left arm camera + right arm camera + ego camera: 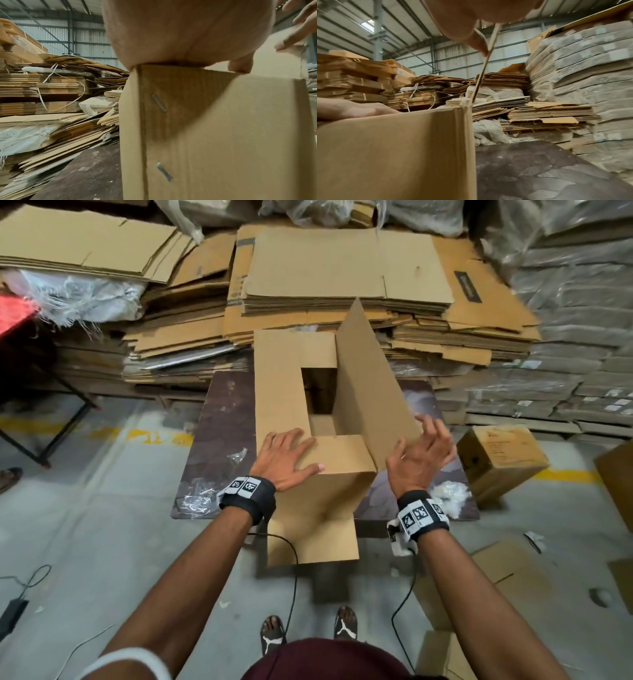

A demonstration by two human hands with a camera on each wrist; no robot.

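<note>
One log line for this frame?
box: on table | left hand: flat on folded flaps | right hand: at upright flap

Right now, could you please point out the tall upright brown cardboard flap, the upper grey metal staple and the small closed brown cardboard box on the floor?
upright flap (370, 392): head view, middle of its visible face.
upper staple (159, 103): left wrist view, mid-length.
small closed box (503, 453): head view, its upper face.

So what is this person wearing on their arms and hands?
The left hand and right hand are ungloved, forearms unsleeved. A black left wristband and right wristband each carry white tags printed with black square codes. A thin black cable trails from each toward the floor.
</note>
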